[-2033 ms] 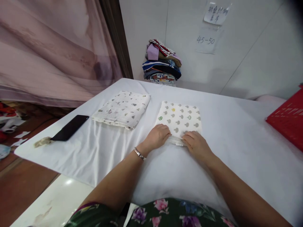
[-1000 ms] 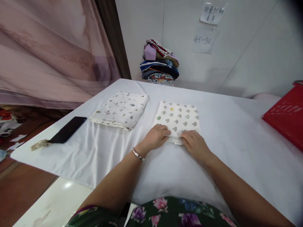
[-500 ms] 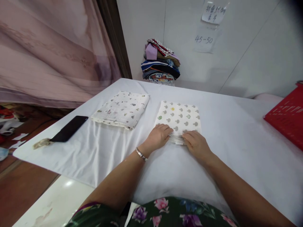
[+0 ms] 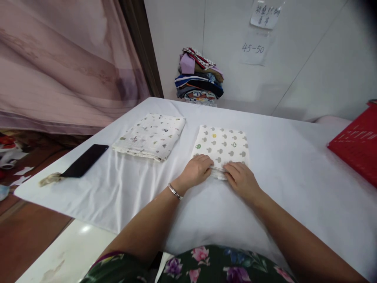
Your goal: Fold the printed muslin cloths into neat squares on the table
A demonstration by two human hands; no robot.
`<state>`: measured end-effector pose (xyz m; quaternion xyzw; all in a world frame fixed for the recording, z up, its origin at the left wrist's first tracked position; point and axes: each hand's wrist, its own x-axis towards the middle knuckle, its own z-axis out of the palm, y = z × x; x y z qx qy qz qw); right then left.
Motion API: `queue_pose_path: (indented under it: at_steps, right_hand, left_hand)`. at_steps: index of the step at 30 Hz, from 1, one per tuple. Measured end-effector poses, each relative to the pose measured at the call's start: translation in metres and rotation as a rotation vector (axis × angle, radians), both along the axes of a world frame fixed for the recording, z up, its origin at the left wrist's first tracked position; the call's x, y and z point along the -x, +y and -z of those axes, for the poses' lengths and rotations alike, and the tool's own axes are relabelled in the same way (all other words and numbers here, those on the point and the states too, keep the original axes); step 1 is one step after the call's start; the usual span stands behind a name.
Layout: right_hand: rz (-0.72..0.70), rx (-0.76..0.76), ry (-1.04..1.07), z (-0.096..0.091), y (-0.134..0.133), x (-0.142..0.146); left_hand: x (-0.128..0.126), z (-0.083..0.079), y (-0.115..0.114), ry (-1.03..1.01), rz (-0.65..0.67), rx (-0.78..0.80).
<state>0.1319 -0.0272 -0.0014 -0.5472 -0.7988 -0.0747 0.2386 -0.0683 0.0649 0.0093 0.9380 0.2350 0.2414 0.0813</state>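
Observation:
A folded white cloth (image 4: 223,143) printed with grey tree shapes and a few green and yellow ones lies flat on the table in front of me. At its near edge, on the left, my left hand (image 4: 198,169) pinches the folded layers, fingers on top. My right hand (image 4: 241,177) grips the same edge a little to the right, its fingers curled over the layers. The thumbs are partly hidden. Between both hands the stacked layers of the edge show. A second folded white cloth (image 4: 151,135) with small scattered prints lies to the left, touched by neither hand.
A white-covered table (image 4: 294,165) stretches around the cloths. On its left lies a black phone (image 4: 86,160) with a strap. A stack of folded fabrics (image 4: 200,78) stands at the back wall, and a red item (image 4: 355,141) sits at the right edge. A pink curtain (image 4: 64,67) hangs left.
My right hand has shifted slightly left along the near edge of the tree-print cloth, closer to my left hand. The other things lie as before.

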Motion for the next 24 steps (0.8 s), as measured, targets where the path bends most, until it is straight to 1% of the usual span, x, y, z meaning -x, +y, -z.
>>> queue_pose_path:
  at_steps: [7,11,18,24]
  right_hand:
    - [-0.019,-0.023,0.024,-0.0028,-0.0017,-0.0002]
    - [-0.026,-0.028,-0.003,-0.0035,-0.0009,-0.0006]
    - [-0.025,-0.067,0.023,-0.0016,-0.0007,-0.0017]
    - [-0.038,-0.075,0.063,-0.0023,-0.0017,-0.0022]
  left_hand:
    - [0.0009,-0.0014,0.0011,0.009,0.008,0.002]
    - [0.0007,-0.0028,-0.0001,0.038,0.012,0.002]
    - [0.0008,-0.0026,-0.0022,0.011,0.041,0.014]
    - [-0.0012,0.0011,-0.0039,0.028,-0.004,-0.014]
